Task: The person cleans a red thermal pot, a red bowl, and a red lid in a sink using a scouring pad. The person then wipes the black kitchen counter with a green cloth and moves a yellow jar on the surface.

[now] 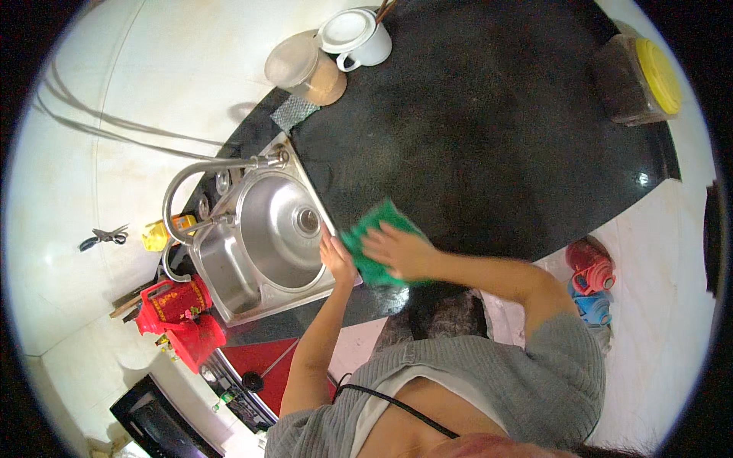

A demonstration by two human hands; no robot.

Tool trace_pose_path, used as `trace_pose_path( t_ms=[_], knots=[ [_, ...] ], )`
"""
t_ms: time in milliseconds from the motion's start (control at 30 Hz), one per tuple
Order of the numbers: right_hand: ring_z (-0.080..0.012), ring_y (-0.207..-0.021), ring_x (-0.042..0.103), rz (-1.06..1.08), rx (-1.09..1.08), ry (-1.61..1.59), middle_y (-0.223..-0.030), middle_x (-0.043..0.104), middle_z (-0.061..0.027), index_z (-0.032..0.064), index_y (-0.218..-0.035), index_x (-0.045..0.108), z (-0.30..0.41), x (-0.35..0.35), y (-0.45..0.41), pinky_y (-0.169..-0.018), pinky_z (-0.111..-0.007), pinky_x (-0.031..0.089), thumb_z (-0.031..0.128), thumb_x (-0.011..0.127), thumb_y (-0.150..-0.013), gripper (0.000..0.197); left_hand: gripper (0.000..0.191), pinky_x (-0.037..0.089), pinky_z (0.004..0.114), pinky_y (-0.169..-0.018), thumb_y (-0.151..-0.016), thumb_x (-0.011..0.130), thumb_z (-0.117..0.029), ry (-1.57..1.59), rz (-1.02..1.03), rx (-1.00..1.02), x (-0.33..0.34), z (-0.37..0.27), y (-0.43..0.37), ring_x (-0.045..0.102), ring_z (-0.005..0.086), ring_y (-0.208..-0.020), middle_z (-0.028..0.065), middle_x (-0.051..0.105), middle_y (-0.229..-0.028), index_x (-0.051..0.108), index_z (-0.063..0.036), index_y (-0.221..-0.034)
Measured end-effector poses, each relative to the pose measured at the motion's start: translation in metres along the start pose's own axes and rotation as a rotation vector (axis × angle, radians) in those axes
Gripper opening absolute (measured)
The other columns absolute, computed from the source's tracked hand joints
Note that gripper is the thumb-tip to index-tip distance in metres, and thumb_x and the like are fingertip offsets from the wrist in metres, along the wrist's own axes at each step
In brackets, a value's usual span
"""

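My right hand (395, 249) presses a green cloth (385, 218) flat under its spread fingers, on the black countertop (458, 143). The hand and cloth look slightly blurred. Just left of the cloth, my left hand (339, 259) is at the right rim of a stainless steel sink (275, 229). Its fingers point up along the rim, and nothing shows in them; its palm side is partly hidden. The sink has a round basin with a drain (308, 221) and a smaller side basin (226, 275).
A curved faucet (194, 169) arches over the sink. At the back stand a lidded plastic container (303, 68) and a white lidded mug (366, 46). A yellow-lidded jar (624, 80) is far right. Red thermos flask (177, 300) lies left; more flasks (590, 269) stand right.
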State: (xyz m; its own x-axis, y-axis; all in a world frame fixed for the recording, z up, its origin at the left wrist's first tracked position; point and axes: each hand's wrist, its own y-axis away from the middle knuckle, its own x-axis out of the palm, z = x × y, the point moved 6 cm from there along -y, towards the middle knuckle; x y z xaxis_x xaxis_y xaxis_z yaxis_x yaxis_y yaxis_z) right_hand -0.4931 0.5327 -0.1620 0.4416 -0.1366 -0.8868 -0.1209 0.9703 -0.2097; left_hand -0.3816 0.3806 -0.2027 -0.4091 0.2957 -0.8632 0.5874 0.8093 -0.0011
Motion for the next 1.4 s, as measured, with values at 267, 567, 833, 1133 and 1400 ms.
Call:
trace_pose_path(
  t_ms=[267, 567, 833, 1133, 1400],
  knots=[
    [-0.035, -0.123, 0.036, -0.344, 1.085, 0.73, -0.133, 0.04, -0.0178, 0.0001, -0.124, 0.045, -0.246, -0.139, 0.177, -0.102, -0.044, 0.028, 0.036, 0.049, -0.083, 0.055, 0.047, 0.024, 0.044, -0.098, -0.094, 0.029, -0.028, -0.044, 0.002, -0.08, -0.005, -0.008, 0.004, 0.038, 0.0331, -0.115, 0.0202, 0.043, -0.125, 0.028, -0.0094, -0.137],
    [-0.0292, -0.125, 0.033, -0.326, 0.545, 0.233, -0.131, 0.043, -0.0147, 0.0058, -0.124, 0.047, -0.11, -0.011, -0.134, -0.106, -0.045, 0.02, 0.035, 0.052, -0.078, 0.055, 0.046, 0.02, 0.043, -0.101, -0.094, 0.024, -0.028, 0.108, 0.0, -0.087, -0.006, -0.009, 0.007, 0.034, 0.0323, -0.119, 0.0194, 0.039, -0.13, 0.03, -0.0106, -0.136],
    [-0.0286, -0.126, 0.034, 0.261, 0.417, 0.01, -0.132, 0.043, -0.0066, 0.0187, -0.122, 0.051, -0.04, -0.055, 0.094, -0.107, -0.046, 0.023, 0.024, 0.068, -0.058, 0.066, 0.046, 0.023, 0.045, -0.097, -0.091, 0.035, -0.024, 0.028, -0.078, -0.133, -0.011, 0.005, 0.006, 0.039, 0.0345, -0.113, 0.0208, 0.043, -0.125, 0.033, -0.0032, -0.131],
    [-0.0347, -0.116, 0.041, -0.363, 0.657, 0.437, -0.125, 0.046, -0.0155, 0.009, -0.122, 0.05, -0.119, -0.048, -0.065, -0.098, -0.05, 0.029, 0.034, 0.055, -0.075, 0.053, 0.048, 0.021, 0.048, -0.099, -0.087, 0.044, -0.022, 0.085, -0.178, -0.022, -0.022, -0.016, -0.002, 0.037, 0.0369, -0.114, 0.0231, 0.042, -0.122, 0.033, -0.0056, -0.131],
    [-0.0345, -0.124, 0.031, -0.283, 0.572, 0.283, -0.134, 0.037, -0.0121, 0.0162, -0.127, 0.044, -0.081, -0.025, -0.08, -0.104, -0.05, 0.022, 0.031, 0.058, -0.076, 0.055, 0.036, 0.04, 0.041, -0.086, -0.076, 0.053, -0.012, -0.536, 0.046, 0.32, -0.021, -0.108, -0.208, 0.051, 0.0287, -0.105, 0.0134, 0.053, -0.113, 0.051, -0.0067, -0.112]
  ],
)
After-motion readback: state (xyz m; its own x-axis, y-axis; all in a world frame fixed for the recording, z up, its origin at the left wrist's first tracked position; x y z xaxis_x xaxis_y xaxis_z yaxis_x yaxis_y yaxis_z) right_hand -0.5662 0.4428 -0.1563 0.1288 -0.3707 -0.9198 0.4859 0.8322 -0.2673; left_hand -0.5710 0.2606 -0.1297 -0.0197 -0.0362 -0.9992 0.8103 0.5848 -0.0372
